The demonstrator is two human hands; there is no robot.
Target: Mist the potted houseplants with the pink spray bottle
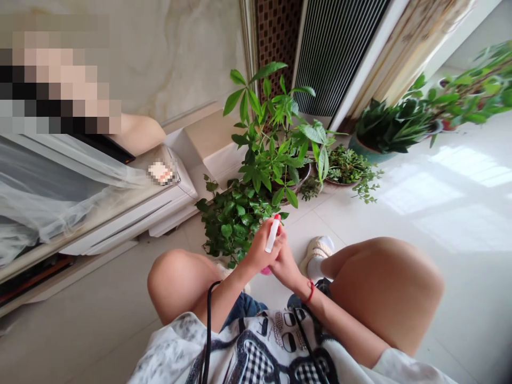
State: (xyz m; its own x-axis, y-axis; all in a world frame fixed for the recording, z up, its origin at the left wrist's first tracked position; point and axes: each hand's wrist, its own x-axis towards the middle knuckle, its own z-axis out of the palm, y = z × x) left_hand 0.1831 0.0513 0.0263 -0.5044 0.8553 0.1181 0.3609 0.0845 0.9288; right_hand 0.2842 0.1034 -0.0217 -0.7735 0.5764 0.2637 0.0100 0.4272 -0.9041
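Both my hands meet in front of my knees around a spray bottle (272, 234), whose white head has a red nozzle tip pointing away from me. A bit of pink shows beneath the hands; the rest of the bottle is hidden. My left hand (260, 249) is closed on it from the left. My right hand (287, 262), with a red cord on its wrist, is closed against it from the right. Just beyond the nozzle grow a leafy low plant (230, 213) and a taller potted plant (276, 144).
A small trailing plant (348, 165) and a dark spiky plant in a green pot (372, 152) stand further right. On the left runs a low white cabinet (160, 200) with a sheer cloth (76, 186) over the screen. A slatted panel (336, 58) rises behind the plants.
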